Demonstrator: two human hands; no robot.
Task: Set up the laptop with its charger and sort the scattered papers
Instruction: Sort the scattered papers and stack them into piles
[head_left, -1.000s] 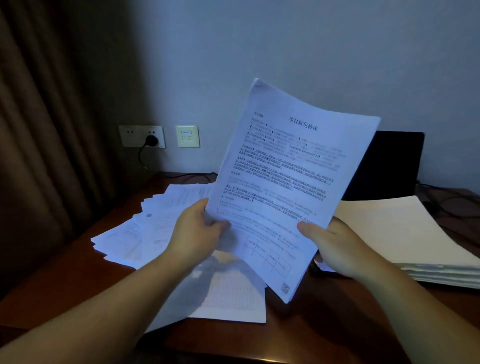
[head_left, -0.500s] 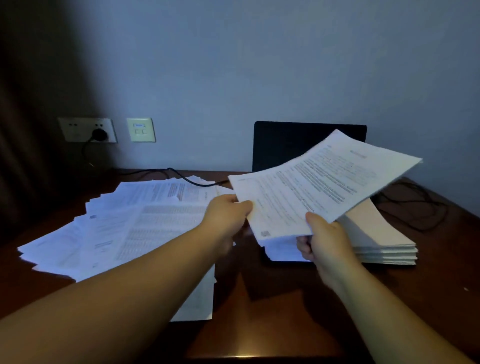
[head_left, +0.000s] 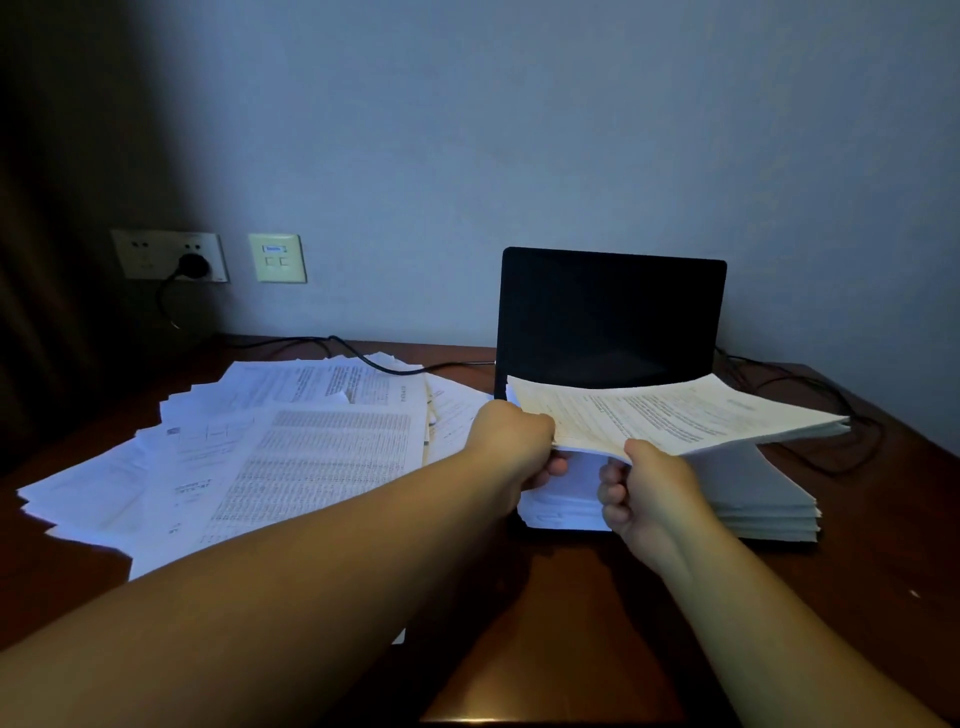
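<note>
Both hands hold a thin bundle of printed papers (head_left: 670, 415) nearly flat, just above a neat paper stack (head_left: 753, 493) on the desk's right side. My left hand (head_left: 514, 447) grips the bundle's near left corner. My right hand (head_left: 639, 488) pinches its near edge, thumb on top. Behind the stack stands an open laptop (head_left: 613, 317) with a dark screen; the papers hide its keyboard. Scattered papers (head_left: 270, 447) fan out over the desk's left half. A black charger cable (head_left: 363, 358) runs from a plug in the wall socket (head_left: 192, 262) across the desk to the laptop.
The brown wooden desk (head_left: 545, 649) meets a grey wall. A cream data outlet (head_left: 277, 258) sits beside the socket. More black cable (head_left: 831, 415) loops on the desk to the laptop's right. A dark curtain hangs at the far left.
The bundle has gone from upright in front of me to nearly flat and has moved right and down over the neat stack. My view has shifted right.
</note>
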